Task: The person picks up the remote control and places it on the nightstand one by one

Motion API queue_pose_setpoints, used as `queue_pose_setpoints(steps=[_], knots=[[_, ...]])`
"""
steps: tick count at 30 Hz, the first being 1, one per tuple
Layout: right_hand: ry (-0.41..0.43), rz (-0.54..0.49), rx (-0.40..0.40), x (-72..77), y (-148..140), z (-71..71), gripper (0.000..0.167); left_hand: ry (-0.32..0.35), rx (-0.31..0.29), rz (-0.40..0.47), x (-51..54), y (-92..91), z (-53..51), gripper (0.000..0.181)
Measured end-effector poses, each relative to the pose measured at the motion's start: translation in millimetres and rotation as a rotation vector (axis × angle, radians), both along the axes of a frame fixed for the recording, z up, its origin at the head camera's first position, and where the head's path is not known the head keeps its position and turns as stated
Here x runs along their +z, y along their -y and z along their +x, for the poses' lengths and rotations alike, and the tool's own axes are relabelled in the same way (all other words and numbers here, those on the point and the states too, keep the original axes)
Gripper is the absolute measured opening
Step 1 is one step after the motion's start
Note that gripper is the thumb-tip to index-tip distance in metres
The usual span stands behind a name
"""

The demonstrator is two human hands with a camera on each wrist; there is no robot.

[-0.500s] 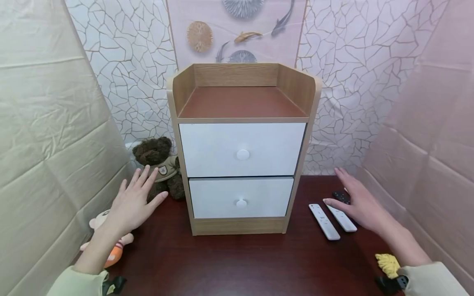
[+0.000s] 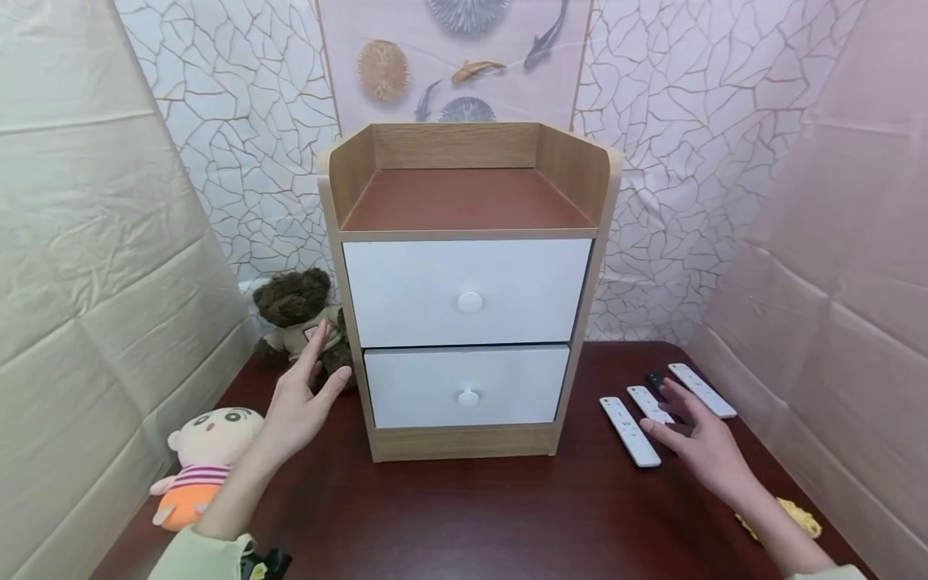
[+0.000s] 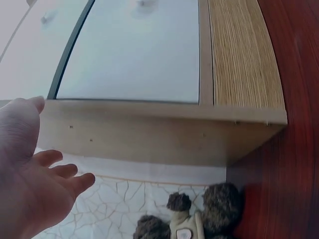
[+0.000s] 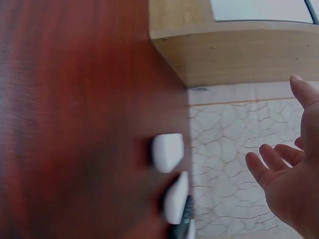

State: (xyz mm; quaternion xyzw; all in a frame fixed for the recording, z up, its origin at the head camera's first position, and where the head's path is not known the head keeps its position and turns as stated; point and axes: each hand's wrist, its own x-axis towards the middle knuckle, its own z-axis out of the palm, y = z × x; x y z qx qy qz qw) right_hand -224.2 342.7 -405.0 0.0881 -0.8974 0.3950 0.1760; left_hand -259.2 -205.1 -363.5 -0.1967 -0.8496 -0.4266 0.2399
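Observation:
A wooden cabinet with a white upper drawer and a white lower drawer stands in the middle; both drawers look closed, each with a round knob. My left hand hovers left of the cabinet, fingers extended and thumb apart, holding nothing. In the left wrist view the left hand is beside the cabinet's side panel. My right hand is above the white remotes on the right, fingers loosely bent and holding nothing. The right wrist view shows that hand apart from the cabinet.
A brown teddy bear sits behind left of the cabinet. A plush doll in orange leans at the left cloth wall. A black remote, another white remote and a yellow knitted item lie at the right.
My left hand has moved right, turning edge-on and uncovering the plush doll. The right hand has moved lower, uncovering the far white remote. The view has shifted slightly.

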Motion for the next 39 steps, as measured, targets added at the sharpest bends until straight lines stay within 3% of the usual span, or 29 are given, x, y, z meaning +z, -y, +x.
queue_pose_setpoints(steps=[5, 19, 29, 39], knots=[[0.026, -0.046, -0.044, -19.0, -0.8, 4.4, 0.074, -0.044, -0.046, 0.092, -1.2, -10.5, -2.1, 0.071], [0.22, -0.051, -0.185, -45.0, 2.1, 9.3, 0.081, -0.086, -0.109, 0.221, 1.0, -25.3, -5.6, 0.068], [0.218, -0.067, -0.279, -60.9, 1.8, 9.4, 0.08, -0.066, -0.103, 0.231, 0.8, -28.1, -7.6, 0.065], [0.26, -0.066, -0.315, -72.0, 3.9, 3.3, 0.075, -0.059, -0.073, 0.193, 1.2, -29.8, -11.1, 0.064]])
